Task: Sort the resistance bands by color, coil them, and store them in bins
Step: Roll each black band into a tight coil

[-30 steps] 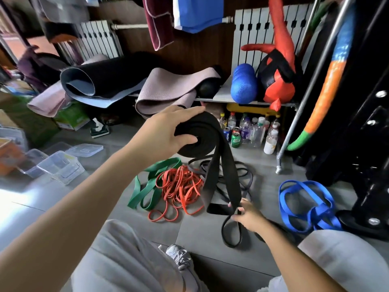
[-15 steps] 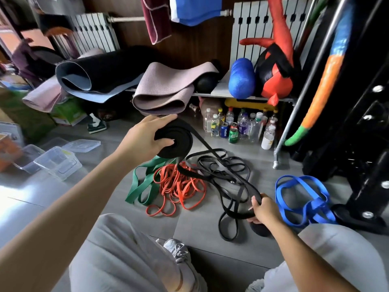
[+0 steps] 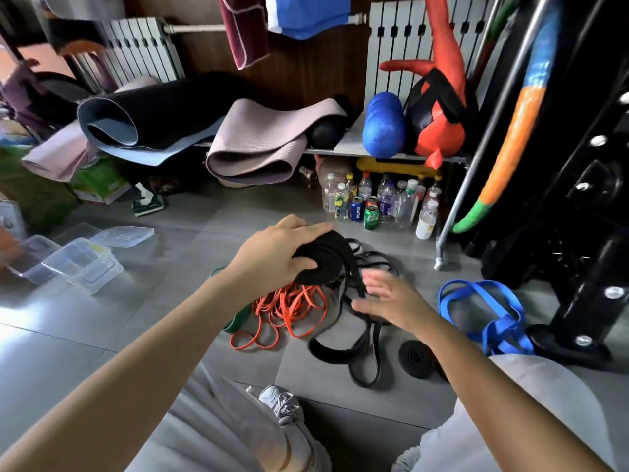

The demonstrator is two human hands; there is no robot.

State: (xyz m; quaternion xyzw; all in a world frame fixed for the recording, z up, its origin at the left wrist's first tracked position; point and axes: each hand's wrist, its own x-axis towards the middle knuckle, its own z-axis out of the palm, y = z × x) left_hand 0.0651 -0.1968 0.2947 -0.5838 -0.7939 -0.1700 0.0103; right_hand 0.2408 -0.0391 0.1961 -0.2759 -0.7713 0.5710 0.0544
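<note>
My left hand (image 3: 272, 258) grips a partly wound black band coil (image 3: 321, 264) above the floor, thumb pressed on its face. The coil's loose tail hangs down to the right. My right hand (image 3: 388, 301) is just beside that tail with fingers spread and blurred, holding nothing I can make out. Under the hands lie loose black bands (image 3: 360, 338), an orange band pile (image 3: 289, 308) and a green band (image 3: 238, 320) mostly hidden by my left arm. A finished black coil (image 3: 417, 357) lies on the floor near my right forearm. Blue bands (image 3: 483, 311) lie at the right.
Clear plastic bins (image 3: 81, 264) with a lid (image 3: 122, 235) sit on the floor at the left. Bottles and cans (image 3: 377, 206) stand under a shelf of rolled mats (image 3: 258, 144). A black machine frame (image 3: 585, 233) fills the right. My knees and a shoe (image 3: 280, 401) are below.
My left hand has lowered the coil toward the floor pile. My right hand let go of the band's end and moved up and left beside the hanging tail.
</note>
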